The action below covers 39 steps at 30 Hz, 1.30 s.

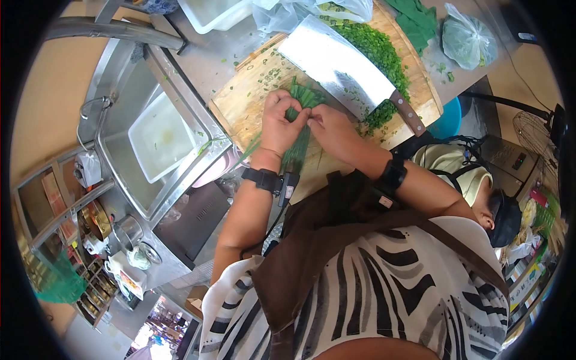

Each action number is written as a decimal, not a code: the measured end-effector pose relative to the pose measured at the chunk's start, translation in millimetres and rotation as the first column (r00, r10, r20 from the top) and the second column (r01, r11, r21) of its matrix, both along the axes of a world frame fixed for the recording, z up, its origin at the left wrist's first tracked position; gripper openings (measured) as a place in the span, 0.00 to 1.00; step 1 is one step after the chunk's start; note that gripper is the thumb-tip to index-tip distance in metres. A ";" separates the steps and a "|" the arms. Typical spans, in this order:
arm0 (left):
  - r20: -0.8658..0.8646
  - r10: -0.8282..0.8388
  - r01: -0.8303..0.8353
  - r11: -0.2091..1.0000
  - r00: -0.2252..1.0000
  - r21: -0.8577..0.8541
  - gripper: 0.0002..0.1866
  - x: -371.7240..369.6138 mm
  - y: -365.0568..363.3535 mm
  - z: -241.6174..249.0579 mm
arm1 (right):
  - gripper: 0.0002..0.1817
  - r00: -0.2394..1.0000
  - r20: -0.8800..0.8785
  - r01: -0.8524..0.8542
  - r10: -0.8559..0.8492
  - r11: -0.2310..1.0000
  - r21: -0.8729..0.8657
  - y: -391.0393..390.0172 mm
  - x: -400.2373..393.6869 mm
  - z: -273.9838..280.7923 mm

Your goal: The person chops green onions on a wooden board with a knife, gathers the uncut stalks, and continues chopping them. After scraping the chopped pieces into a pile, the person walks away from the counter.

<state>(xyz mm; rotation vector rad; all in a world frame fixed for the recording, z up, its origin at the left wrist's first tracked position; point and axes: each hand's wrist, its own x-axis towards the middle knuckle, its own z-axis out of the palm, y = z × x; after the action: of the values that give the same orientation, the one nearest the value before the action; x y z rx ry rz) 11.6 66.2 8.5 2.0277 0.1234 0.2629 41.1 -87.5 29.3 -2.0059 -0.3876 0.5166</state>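
A bunch of green onions point(306, 96) lies at the near side of the round wooden board point(240, 99), its long leaves running toward my body. My left hand point(280, 120) is closed on the bunch, fingers curled round its left side. Pinched against it at the right is my right hand point(331, 131), its fingertips meeting my left thumb. A wide cleaver point(339, 66) lies flat beyond my hands, its wooden handle point(408, 113) pointing right. Chopped green onion point(375, 51) is heaped along the cleaver's far side, with small bits scattered on the board.
At the left is a metal sink point(117, 144) with a white tub point(157, 141) inside. Plastic bags point(282, 15) and a green cloth point(414, 24) lie past the board; a tied bag of greens point(468, 39) sits right. Another person point(501, 219) in a dark cap is at the right.
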 end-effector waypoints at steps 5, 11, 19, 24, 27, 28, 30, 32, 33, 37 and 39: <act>0.005 -0.015 0.015 1.000 1.000 -0.012 0.09 -1.5 0.3 7.0 | 0.08 0.978 -0.205 0.038 -0.042 0.999 -0.023 5.1 10.3 -10.3; 0.093 0.013 -0.021 0.996 0.996 0.082 0.09 -0.9 -8.2 -1.5 | 0.12 0.760 -0.649 0.263 0.018 0.906 0.332 -7.3 10.1 -14.4; 0.189 0.005 -0.060 0.956 0.982 0.288 0.10 -1.0 -20.4 -6.3 | 0.15 0.986 -0.114 -0.131 0.120 0.987 -0.091 -44.7 17.8 42.9; 0.161 0.009 -0.059 0.950 0.987 0.306 0.11 -2.3 -20.8 -4.5 | 0.15 0.925 0.336 -0.073 0.174 0.953 -0.292 -26.2 42.9 32.6; 0.201 0.018 -0.076 0.956 0.979 0.282 0.11 -2.8 -19.3 -1.0 | 0.13 0.925 0.325 -0.074 0.196 0.933 -0.351 -8.1 53.1 22.4; 0.199 0.019 -0.077 0.954 0.980 0.290 0.11 -2.5 -19.5 0.4 | 0.12 0.916 0.352 -0.057 0.190 0.933 -0.354 -5.4 56.2 19.3; 0.196 0.025 -0.083 0.953 0.980 0.291 0.12 -2.4 -20.3 0.0 | 0.11 0.916 0.346 -0.077 0.200 0.938 -0.338 -1.9 64.1 8.3; 0.215 0.022 -0.081 0.958 0.976 0.274 0.11 -3.0 -19.2 -1.1 | 0.10 0.914 0.344 -0.101 0.215 0.942 -0.321 0.8 70.6 2.3; 0.217 0.029 -0.089 0.959 0.976 0.271 0.11 -3.6 -19.0 -1.6 | 0.09 0.935 0.266 -0.142 0.234 0.936 -0.323 3.1 74.2 5.1; 0.224 0.044 -0.102 0.961 0.974 0.256 0.11 -2.6 -17.0 -3.6 | 0.07 0.907 0.397 -0.045 0.139 0.971 -0.236 7.5 78.3 22.1; 0.230 0.056 -0.113 0.964 0.971 0.241 0.11 -3.9 -16.8 -3.7 | 0.06 0.823 0.564 0.026 0.065 0.988 -0.151 1.1 85.1 38.6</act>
<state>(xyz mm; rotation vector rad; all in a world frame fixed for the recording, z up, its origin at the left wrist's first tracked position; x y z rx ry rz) 7.7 49.5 4.8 2.2323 0.0384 0.5833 126.2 -86.4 67.8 -2.2889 -0.7518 -0.0669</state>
